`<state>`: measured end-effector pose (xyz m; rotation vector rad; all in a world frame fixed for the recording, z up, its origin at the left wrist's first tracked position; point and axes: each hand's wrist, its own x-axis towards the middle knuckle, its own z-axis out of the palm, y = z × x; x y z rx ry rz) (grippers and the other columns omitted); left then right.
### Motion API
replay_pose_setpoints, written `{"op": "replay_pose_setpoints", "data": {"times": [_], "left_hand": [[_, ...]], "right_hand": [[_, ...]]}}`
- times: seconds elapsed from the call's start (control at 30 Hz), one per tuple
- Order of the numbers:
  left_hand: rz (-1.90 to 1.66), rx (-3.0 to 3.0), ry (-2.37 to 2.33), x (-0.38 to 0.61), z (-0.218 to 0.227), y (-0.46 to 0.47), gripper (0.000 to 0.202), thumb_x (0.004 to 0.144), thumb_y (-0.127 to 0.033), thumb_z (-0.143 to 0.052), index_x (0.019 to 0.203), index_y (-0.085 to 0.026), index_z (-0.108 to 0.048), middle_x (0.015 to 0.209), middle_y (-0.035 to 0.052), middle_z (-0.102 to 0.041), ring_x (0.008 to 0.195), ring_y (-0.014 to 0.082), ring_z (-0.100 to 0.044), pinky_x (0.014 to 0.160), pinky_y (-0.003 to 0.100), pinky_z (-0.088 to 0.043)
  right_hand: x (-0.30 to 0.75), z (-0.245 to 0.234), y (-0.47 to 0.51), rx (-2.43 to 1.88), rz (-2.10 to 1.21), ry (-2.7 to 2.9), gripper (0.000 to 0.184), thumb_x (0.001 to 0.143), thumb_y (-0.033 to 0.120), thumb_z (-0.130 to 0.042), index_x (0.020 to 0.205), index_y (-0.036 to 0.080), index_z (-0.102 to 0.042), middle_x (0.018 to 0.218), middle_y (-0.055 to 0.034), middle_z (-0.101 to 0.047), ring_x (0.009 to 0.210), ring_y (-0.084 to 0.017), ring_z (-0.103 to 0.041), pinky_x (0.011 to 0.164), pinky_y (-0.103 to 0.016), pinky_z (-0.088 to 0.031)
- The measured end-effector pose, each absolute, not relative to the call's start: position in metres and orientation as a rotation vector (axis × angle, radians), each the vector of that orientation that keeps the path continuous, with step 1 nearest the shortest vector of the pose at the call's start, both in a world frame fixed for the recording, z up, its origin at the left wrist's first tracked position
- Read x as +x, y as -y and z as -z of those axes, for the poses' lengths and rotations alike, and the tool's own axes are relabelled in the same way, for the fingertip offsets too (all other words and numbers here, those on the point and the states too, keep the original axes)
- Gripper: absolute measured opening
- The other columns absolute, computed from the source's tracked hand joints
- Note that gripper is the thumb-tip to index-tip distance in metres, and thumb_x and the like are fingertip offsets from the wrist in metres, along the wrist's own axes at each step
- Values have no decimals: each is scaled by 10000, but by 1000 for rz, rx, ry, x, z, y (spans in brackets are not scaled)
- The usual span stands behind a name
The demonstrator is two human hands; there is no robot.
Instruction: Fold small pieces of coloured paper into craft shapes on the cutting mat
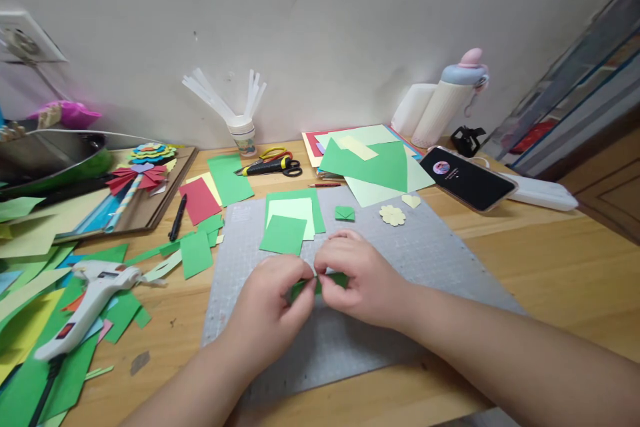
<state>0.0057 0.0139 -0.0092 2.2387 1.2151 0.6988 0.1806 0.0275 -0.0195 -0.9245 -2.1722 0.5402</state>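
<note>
Between both hands, low over the grey cutting mat (pixel 380 347), is a piece of green paper (pixel 341 279). My left hand (pixel 273 300) pinches it with thumb and forefinger. Close beside it, my right hand (pixel 357 277) pinches the same paper, and its fingers cover much of it. Just beyond the hands lie a green paper square (pixel 284 235), a pale green sheet (pixel 300 208) and a small green folded envelope (pixel 345 213). A cream scalloped paper flower (pixel 392 215) and a cream paper heart (pixel 411 201) rest to the right on the mat.
At left, a white glue gun (pixel 93 300) lies on green paper scraps. Scissors (pixel 275 165), a black pen (pixel 178 217) and a paper cup (pixel 243 135) of white sticks stand farther back. Stacked paper (pixel 370 163), a phone (pixel 467 177) and a bottle (pixel 447 100) are at back right.
</note>
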Motion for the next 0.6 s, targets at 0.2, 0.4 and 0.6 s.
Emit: {"op": "replay_pose_setpoints", "data": {"times": [0.2, 0.4, 0.6], "left_hand": [[-984, 2095, -1296, -1, 2, -16, 156, 840, -159, -475, 694, -211, -490, 657, -21, -506, 645, 148, -481, 628, 257, -362], [-1038, 1704, -1371, -6, 6, -24, 144, 842, -258, -508, 707, -211, -527, 673, -27, -490, 656, 149, -452, 605, 251, -346], [-836, 1728, -1346, 2, 8, -22, 75, 812, -235, -514, 769, -203, -566, 743, -12, -578, 748, 170, -529, 683, 268, -390]], "right_hand": [[193, 16, -41, -1053, -419, 2031, 155, 653, 60, -468, 635, 211, -436, 618, 25, -502, 633, -148, -466, 750, -327, -376], [193, 17, -47, -1050, -1133, 1588, 44, 814, 194, -478, 796, 210, -516, 777, -4, -550, 746, -155, -530, 676, -278, -407], [178, 26, -36, -1015, -1491, 1525, 124, 796, 236, -557, 700, 194, -491, 612, 51, -421, 542, -96, -381, 518, -228, -309]]}}
